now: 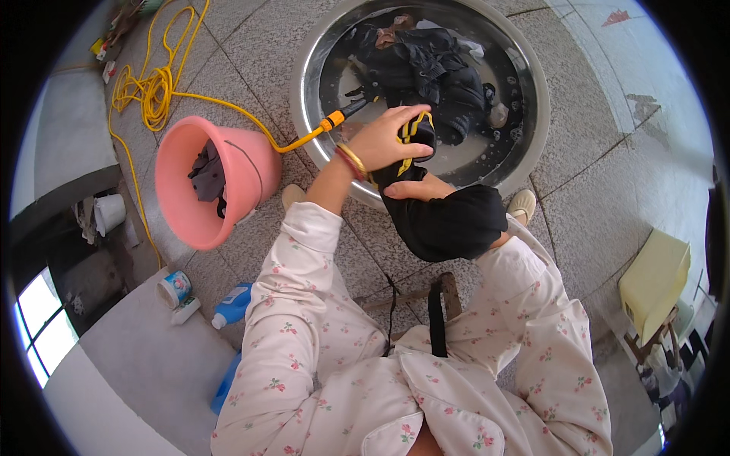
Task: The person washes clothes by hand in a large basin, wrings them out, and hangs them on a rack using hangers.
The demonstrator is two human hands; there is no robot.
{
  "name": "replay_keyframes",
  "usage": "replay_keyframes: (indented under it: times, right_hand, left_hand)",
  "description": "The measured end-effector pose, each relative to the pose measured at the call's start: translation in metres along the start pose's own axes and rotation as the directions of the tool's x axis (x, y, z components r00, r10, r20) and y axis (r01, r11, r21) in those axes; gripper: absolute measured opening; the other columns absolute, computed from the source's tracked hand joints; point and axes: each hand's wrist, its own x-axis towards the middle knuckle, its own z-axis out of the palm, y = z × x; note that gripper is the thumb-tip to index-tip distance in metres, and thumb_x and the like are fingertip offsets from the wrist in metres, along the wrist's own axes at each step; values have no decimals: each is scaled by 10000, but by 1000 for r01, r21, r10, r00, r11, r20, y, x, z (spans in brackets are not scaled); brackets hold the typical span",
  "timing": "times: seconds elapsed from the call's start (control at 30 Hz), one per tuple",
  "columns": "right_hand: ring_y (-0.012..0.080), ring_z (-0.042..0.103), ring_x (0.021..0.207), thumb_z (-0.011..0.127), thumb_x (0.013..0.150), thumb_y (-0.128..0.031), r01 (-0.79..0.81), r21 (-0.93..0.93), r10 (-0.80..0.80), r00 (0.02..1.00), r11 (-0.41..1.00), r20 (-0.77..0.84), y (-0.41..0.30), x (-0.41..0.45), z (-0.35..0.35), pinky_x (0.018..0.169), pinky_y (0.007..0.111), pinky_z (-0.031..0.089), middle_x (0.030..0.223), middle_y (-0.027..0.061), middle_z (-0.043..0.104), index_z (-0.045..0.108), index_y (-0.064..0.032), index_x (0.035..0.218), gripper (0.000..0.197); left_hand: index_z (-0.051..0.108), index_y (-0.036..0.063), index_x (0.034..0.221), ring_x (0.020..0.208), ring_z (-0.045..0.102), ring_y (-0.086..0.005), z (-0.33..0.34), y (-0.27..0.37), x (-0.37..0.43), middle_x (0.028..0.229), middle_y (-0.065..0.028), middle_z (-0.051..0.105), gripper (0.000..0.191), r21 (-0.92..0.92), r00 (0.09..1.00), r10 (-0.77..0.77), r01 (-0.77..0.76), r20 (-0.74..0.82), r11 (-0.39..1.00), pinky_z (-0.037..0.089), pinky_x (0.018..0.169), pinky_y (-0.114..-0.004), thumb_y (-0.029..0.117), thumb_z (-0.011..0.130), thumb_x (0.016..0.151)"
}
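My left hand (385,139), with bangles at the wrist, grips one end of a black cloth item with yellow stripes (422,132) over the near rim of a metal basin (536,108). Just below it, my right hand (419,188) holds the same item from underneath; black fabric (450,225) bunches over my right wrist and forearm, hiding part of that hand. In the basin, dark wet clothes (428,68) lie in water with bubbles, along with a brownish cloth (393,29) and a pale one (470,48).
A yellow hose (228,105) runs to the basin's left rim, its black nozzle (353,107) over the water. Left stands a pink bucket (168,182) with grey clothes (208,176). Blue bottles (232,305) lie lower left. A pale yellow plastic container (656,279) stands at right.
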Motion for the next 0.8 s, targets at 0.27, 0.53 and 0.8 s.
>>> replay_keyframes:
  times: [0.27, 0.53, 0.8]
  right_hand:
    - [119, 451, 625, 572, 706, -484, -352, 406, 194, 904, 844, 381, -8, -39, 23, 566, 227, 367, 714, 41, 480, 476, -10, 1001, 566]
    - [144, 448, 654, 510, 757, -494, -135, 566, -14, 968, 814, 251, -31, -50, 16, 573, 255, 369, 811, 38, 486, 461, 16, 1054, 592]
    - [147, 553, 909, 771, 606, -117, -7, -71, -3, 991, 997, -137, 4, -27, 5, 820, 268, 418, 980, 54, 601, 559, -8, 1036, 491]
  left_hand:
    - [417, 100, 1271, 1218, 350, -323, -6, 22, -1, 1312, -172, 358, 449, -962, 946, 293, 59, 139, 267, 295, 1001, -436, 254, 479, 854]
    - [367, 18, 1203, 1091, 462, -290, 21, 26, 0, 1242, -157, 381, 849, -995, 994, 82, -63, -70, -82, 380, 936, -400, 719, 382, 723]
    - [485, 45, 688, 705, 463, -70, 4, 49, -7, 748, -5, 504, 150, -638, 982, -179, 177, 62, 749, 368, 656, -206, 113, 618, 703]
